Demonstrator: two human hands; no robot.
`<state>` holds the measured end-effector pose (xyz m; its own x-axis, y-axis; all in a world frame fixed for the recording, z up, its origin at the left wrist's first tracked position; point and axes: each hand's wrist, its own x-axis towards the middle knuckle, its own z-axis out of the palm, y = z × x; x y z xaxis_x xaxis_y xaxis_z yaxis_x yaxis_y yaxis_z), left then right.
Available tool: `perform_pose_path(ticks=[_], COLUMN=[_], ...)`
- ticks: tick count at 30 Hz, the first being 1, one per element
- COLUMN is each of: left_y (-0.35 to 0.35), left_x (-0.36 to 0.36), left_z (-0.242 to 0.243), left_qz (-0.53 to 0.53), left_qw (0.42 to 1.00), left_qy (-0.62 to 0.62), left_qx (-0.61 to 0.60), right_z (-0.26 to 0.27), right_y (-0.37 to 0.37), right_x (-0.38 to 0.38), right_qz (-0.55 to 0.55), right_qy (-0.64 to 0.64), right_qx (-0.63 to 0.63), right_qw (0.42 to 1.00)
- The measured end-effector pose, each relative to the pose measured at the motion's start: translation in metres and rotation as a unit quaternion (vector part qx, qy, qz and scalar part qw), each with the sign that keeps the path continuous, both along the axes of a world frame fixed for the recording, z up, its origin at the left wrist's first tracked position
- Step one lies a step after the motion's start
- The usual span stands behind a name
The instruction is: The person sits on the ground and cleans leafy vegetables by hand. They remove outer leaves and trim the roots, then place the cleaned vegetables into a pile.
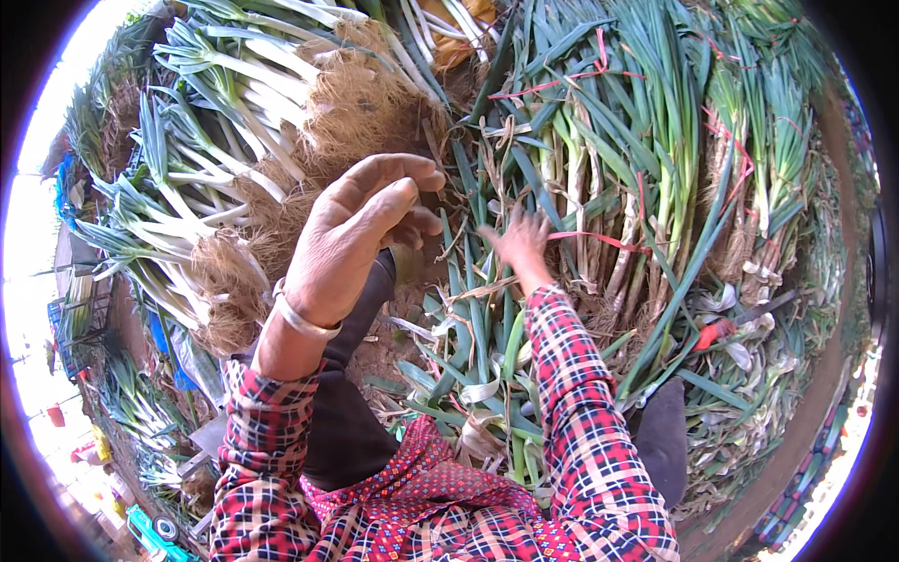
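Note:
My left hand (pixel 365 232) is raised in the middle, fingers curled with a gap below the thumb and nothing seen in it; a pale bangle circles the wrist. Farther off, my right hand (pixel 520 235) is spread beside loose green leaves and dry husks, left of a pink tie (pixel 604 241) around a bundle of uncleaned leeks or large green onions (pixel 586 168). Whether its fingers touch the leaves I cannot tell. To the left lie piled white-stemmed leeks or onions (pixel 267 91) with bushy tan roots (pixel 351 98).
A knife with a red handle (pixel 713 334) lies at the right on peeled husks (pixel 737 407). More tied bundles (pixel 779 133) stand at the upper right. Stripped leaves (pixel 463 337) cover the ground between my legs. A yellow-orange bag (pixel 456 35) lies at the top.

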<state>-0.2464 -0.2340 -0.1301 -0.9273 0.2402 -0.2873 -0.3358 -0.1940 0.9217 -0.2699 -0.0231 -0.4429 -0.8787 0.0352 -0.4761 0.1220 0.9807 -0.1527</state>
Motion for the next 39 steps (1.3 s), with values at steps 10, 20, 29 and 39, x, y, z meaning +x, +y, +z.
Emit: perform_pose_path(ticks=[10,20,29,39], left_y=[-0.006,-0.015,-0.014,-0.017], left_x=[0.003,0.014,0.021,0.016], left_z=[-0.002,-0.003,0.004,0.005], left_qz=[0.003,-0.025,-0.032,-0.041], left_qw=[1.0,0.998,0.998,0.998], left_qy=[-0.008,-0.011,-0.003,-0.006], left_qx=[0.007,0.065,0.052,0.045], right_z=[-0.052,-0.016,0.07,-0.01], right_y=[-0.04,0.007,0.006,0.08], right_x=[0.115,0.366,0.258,0.04], right_qz=[0.069,0.303,0.093,-0.263], right_qy=[-0.077,-0.349,-0.321,0.158], right_qx=[-0.059,-0.054,-0.261,0.033], right_qw=[0.993,0.885,0.906,0.951])
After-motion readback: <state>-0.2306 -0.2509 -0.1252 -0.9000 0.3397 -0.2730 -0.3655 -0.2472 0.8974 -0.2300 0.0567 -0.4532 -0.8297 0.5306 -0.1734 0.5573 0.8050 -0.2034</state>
